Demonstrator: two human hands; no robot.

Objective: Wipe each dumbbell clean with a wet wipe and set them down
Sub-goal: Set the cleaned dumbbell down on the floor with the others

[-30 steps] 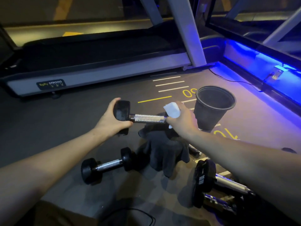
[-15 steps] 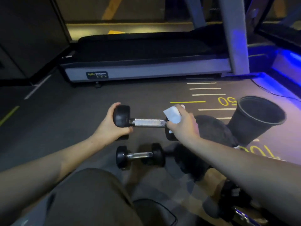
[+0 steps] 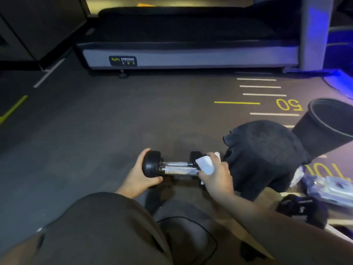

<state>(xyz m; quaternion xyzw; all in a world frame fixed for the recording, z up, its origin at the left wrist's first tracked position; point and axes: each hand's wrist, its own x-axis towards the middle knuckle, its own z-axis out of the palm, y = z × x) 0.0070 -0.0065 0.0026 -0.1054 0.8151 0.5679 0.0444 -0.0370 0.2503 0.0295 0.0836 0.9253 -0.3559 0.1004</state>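
Note:
A small dumbbell (image 3: pixel 179 170) with black ends and a chrome bar is held low over the floor. My left hand (image 3: pixel 140 178) grips its left end. My right hand (image 3: pixel 216 175) wraps a white wet wipe (image 3: pixel 206 164) round the right end, which is mostly hidden. Just behind it a second small dumbbell (image 3: pixel 176 163) lies on the floor, partly covered by the held one. More dumbbells (image 3: pixel 303 209) lie at the lower right, dark and blurred.
A dark cloth heap (image 3: pixel 265 155) lies right of my hands, with a black bucket (image 3: pixel 324 131) tilted beyond it. A wipe packet (image 3: pixel 332 186) sits at the far right. A treadmill (image 3: pixel 191 56) spans the back. My knee (image 3: pixel 107 226) and a black cable (image 3: pixel 210 243) fill the foreground.
The held dumbbell has come down towards the floor, close in front of the one lying there. Both hands keep their hold. The view has swung left and down.

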